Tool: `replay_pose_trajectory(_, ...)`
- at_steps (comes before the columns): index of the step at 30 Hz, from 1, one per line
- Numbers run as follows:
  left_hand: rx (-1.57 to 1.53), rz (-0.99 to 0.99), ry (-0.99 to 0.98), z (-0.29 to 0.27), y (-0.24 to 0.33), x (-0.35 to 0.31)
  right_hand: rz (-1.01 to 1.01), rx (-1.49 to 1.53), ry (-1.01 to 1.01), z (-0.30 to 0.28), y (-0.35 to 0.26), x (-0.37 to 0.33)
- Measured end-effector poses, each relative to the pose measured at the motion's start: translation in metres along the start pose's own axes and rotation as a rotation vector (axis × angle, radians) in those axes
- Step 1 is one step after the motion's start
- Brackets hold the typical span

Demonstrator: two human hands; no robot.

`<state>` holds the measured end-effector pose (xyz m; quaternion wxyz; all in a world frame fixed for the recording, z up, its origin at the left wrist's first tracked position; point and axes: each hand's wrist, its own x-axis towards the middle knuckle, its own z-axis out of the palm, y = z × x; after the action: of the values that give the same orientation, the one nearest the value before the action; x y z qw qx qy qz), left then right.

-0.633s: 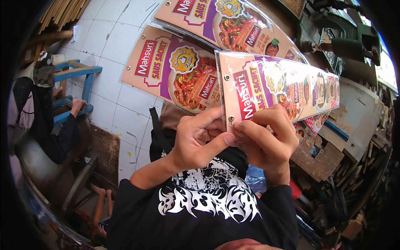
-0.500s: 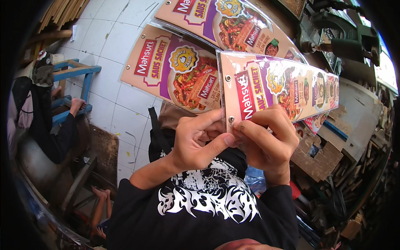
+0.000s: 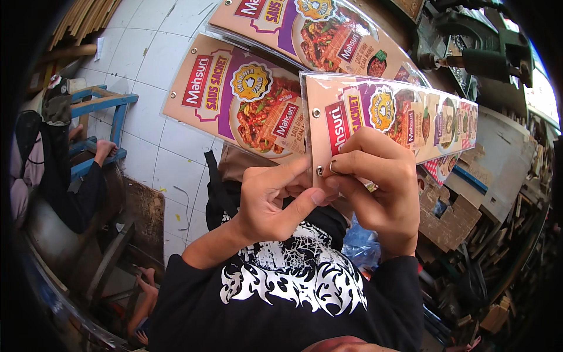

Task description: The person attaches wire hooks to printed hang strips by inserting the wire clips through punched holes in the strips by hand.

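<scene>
A clear-covered printed sign (image 3: 435, 126), peach and purple with food pictures, stands before me. Metal eyelets run along its left edge. My left hand (image 3: 272, 199) closes on the lower left corner, thumb pressed toward the edge and fingers partly behind it. At that corner's lower eyelet (image 3: 319, 171), the fingertips of my right hand (image 3: 378, 176) pinch together; a small dark, shiny spot by the index fingertip is too small to make out. Behind lie two more such signs, a left one (image 3: 202, 111) and an upper one (image 3: 281, 44), the upper seemingly a stack.
A dark green metal machine (image 3: 481, 53) stands at the upper right. Wood scraps (image 3: 448, 220) are heaped on the right. To the left are a blue wooden frame (image 3: 105, 104) and another person's legs (image 3: 91, 185) above a white tiled floor (image 3: 149, 64).
My right hand has risen slightly and its fingers have shifted around the lower eyelet, uncovering it less at the corner. The held sign has moved slightly left; my left hand keeps its grip.
</scene>
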<state>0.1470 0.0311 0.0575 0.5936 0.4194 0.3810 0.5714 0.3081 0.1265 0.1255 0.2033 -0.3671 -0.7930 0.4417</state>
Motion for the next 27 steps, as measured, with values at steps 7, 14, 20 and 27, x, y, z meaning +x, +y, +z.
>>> replay_pose_trajectory(7, -0.207, -0.12, 0.055, 0.003, 0.0, 0.0, -0.13, -0.039, 0.093, 0.003, 0.008, -0.01)
replay_pose_trajectory(14, -0.204, -0.118, 0.053, 0.003, 0.002, 0.003, -0.167, -0.111, 0.101, 0.005, 0.008, -0.008)
replay_pose_trajectory(20, -0.189, -0.115, 0.042, 0.002, -0.001, 0.004, -0.143, -0.149, 0.119, 0.007, 0.007, -0.008)
replay_pose_trajectory(27, -0.225, -0.184, 0.072, -0.002, -0.004, 0.008, -0.002, 0.092, 0.079, 0.007, 0.018, -0.005)
